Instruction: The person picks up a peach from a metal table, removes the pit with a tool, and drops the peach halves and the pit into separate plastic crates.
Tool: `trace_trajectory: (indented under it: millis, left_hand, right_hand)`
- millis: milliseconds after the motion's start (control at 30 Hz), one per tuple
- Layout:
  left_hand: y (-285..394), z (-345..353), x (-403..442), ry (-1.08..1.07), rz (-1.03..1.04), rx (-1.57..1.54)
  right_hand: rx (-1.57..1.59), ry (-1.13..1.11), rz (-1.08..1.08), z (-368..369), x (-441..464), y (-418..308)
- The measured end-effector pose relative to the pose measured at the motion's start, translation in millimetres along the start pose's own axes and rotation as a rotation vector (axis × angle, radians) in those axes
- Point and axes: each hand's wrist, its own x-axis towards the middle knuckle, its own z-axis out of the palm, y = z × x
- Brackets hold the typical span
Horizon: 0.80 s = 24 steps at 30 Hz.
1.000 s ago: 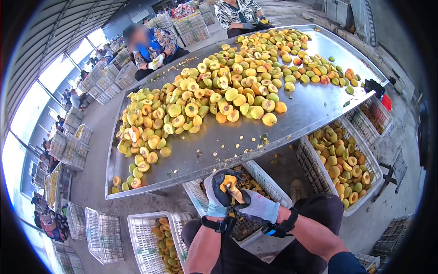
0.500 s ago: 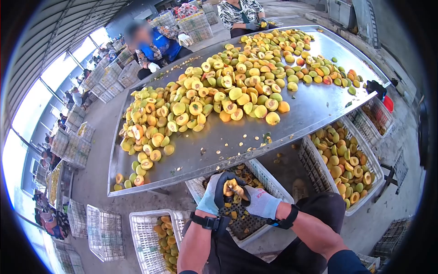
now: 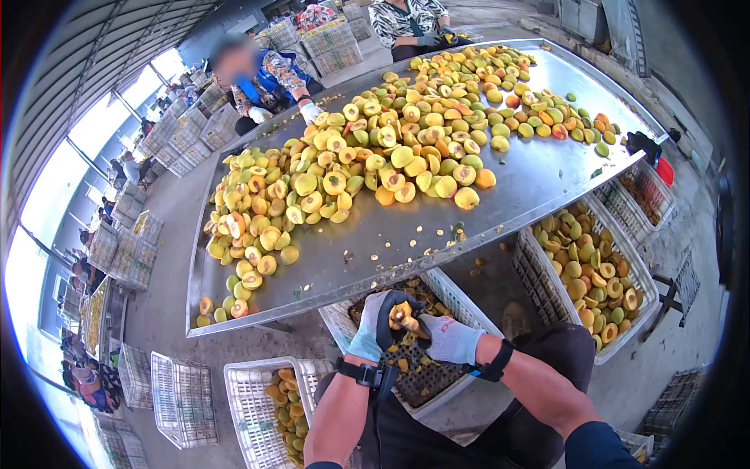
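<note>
My left hand (image 3: pixel 373 327), in a grey-and-blue work glove with dark fingers, is closed around an orange-yellow peach half (image 3: pixel 403 316), its cut side up. Close against the fruit, my right hand (image 3: pixel 451 339), gloved the same way, has its fingers curled; whatever is in them is hidden. Both hands are over a white plastic crate (image 3: pixel 461 301) with fruit scraps at its bottom. In front, a metal table (image 3: pixel 516 195) carries a long heap of yellow-green peach halves (image 3: pixel 328 184).
A crate of peach halves (image 3: pixel 594 273) stands at right, another crate (image 3: pixel 254 406) with fruit at lower left. Across the table are a person in a blue vest (image 3: pixel 273 78) and a person in a patterned top (image 3: pixel 406 23). Stacked crates (image 3: pixel 172 141) line the left.
The person in the blue vest has leaned in and lowered a white-gloved hand to the heap. My hands stay together at the peach half, with only small shifts.
</note>
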Motion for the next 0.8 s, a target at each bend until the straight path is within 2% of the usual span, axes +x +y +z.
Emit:
trace_trajectory:
  millis: [33, 67, 167, 300, 367, 500, 600, 667, 700, 767, 800]
  left_hand:
    - [3, 1, 0, -0.027, -0.101, -0.081]
    - [8, 0, 0, -0.057, -0.151, -0.106]
    - [8, -2, 1, -0.108, -0.219, -0.149]
    - [8, -7, 1, -0.134, -0.147, -0.040]
    - [12, -8, 2, -0.173, -0.035, 0.195]
    - [8, -4, 1, -0.153, -0.080, 0.246]
    - [-21, 2, -1, -0.138, -0.021, 0.323]
    - [-36, 14, -2, 0.036, -0.282, -0.228]
    - [-33, 17, 1, 0.033, -0.282, -0.226]
    - [-25, 21, 6, 0.172, 0.014, -0.082]
    - [-22, 22, 8, 0.217, -0.162, -0.313]
  right_hand:
    - [-0.093, -0.039, 0.077, 0, -1, -2]
    - [-0.101, -0.021, 0.054, 1, -3, -2]
    - [-0.132, 0.012, 0.062, 3, -5, -1]
    - [-0.172, 0.001, 0.066, -3, -7, -7]
    - [-0.219, -0.027, 0.106, -8, -10, -15]
    - [-0.265, 0.021, 0.065, -3, -11, -10]
    - [-0.298, 0.035, 0.107, -3, -13, -14]
    - [-0.304, 0.078, 0.123, 4, -11, -6]
    - [-0.301, 0.080, 0.124, 7, -9, 0]
    - [-0.079, 0.158, 0.067, 13, -5, 11]
    - [0.162, 0.119, 0.156, 0, -12, -9]
